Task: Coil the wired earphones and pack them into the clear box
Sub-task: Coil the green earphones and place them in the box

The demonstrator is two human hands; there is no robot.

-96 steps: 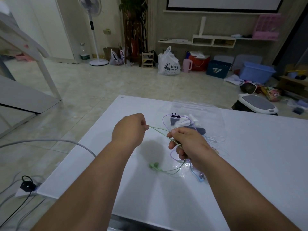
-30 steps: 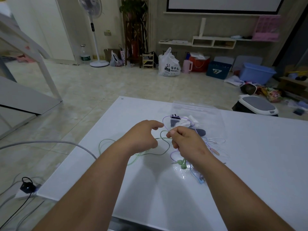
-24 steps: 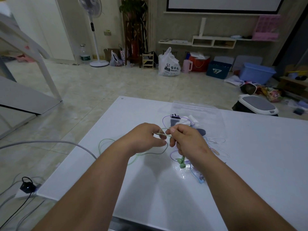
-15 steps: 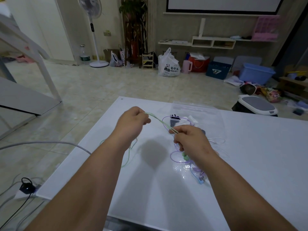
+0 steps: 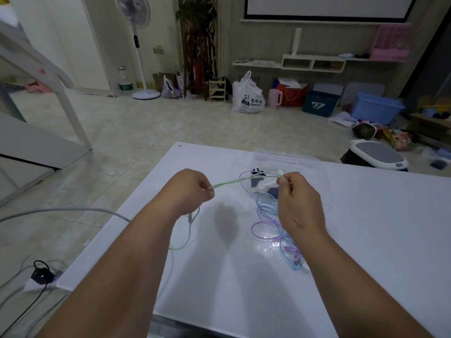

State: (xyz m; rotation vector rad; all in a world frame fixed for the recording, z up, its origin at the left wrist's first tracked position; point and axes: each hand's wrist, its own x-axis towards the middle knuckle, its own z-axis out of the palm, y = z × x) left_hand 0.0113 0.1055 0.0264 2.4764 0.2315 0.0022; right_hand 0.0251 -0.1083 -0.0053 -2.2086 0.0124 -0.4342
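While the left hand (image 5: 188, 191) and the right hand (image 5: 299, 203) each pinch the green cord (image 5: 234, 182), pulled tight between them above the table (image 5: 378, 228), it seems best to make even loops and wind in the loose end. Under the right hand, the purple cord (image 5: 258, 225) and blue cord (image 5: 264, 200) lie tangled near the clear box (image 5: 288, 156) and could snag.

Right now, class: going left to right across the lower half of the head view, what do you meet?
Power strip on the floor → left hand → stretched green cord → right hand. The purple and blue cords overlap the right hand, so I leave them out.
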